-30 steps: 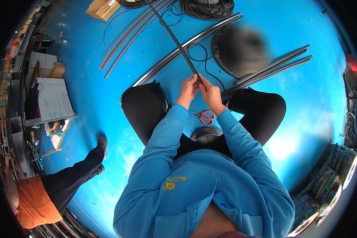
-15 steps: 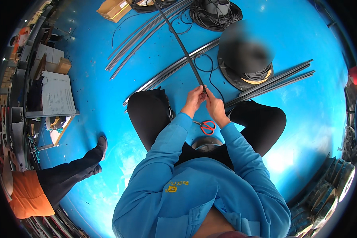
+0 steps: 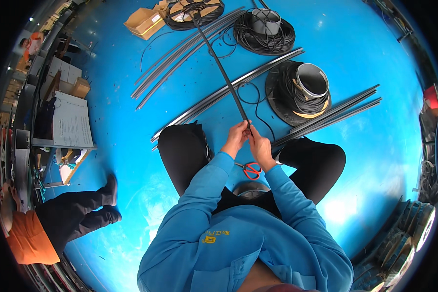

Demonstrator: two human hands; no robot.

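The left hand [image 3: 235, 137] and right hand [image 3: 261, 149] pinch the near end of a long, thin black strip [image 3: 222, 70], presumably to steady it; red-handled scissors [image 3: 251, 171] lie on the blue floor [image 3: 365, 136], probably for easy reach.

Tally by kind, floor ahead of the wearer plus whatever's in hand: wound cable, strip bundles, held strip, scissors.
Wound black cables: 3
Strip bundles: 3
Held strip, in left hand and right hand: 1
Red-handled scissors: 1
Total: 8
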